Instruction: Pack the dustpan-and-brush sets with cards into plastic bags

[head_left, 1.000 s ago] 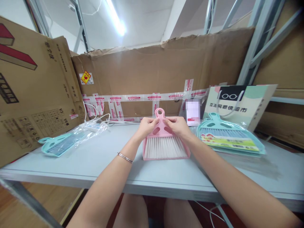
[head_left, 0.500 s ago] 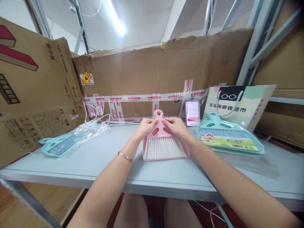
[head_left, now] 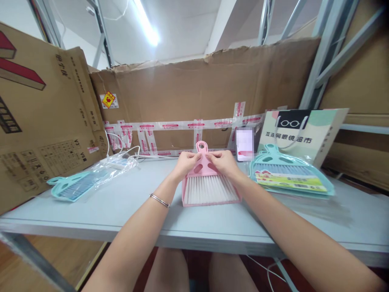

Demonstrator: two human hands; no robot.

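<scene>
A small pink dustpan with a white-bristled pink brush nested in it (head_left: 209, 188) lies on the grey table (head_left: 121, 211) in front of me. My left hand (head_left: 186, 161) pinches the left side of the pink handle. My right hand (head_left: 224, 161) pinches its right side, fingertips close to the handle's hanging loop. Both hands are closed on the set near its top.
A teal brush and dustpan set (head_left: 288, 176) with a printed label lies at the right, in front of a paper bag (head_left: 300, 136). Another teal brush (head_left: 71, 185) in clear plastic lies at the left. A phone (head_left: 244, 144) leans on the cardboard wall (head_left: 197, 97).
My fingers have shifted slightly inward toward the middle of the pink handle. The pink set stays in the same place on the table.
</scene>
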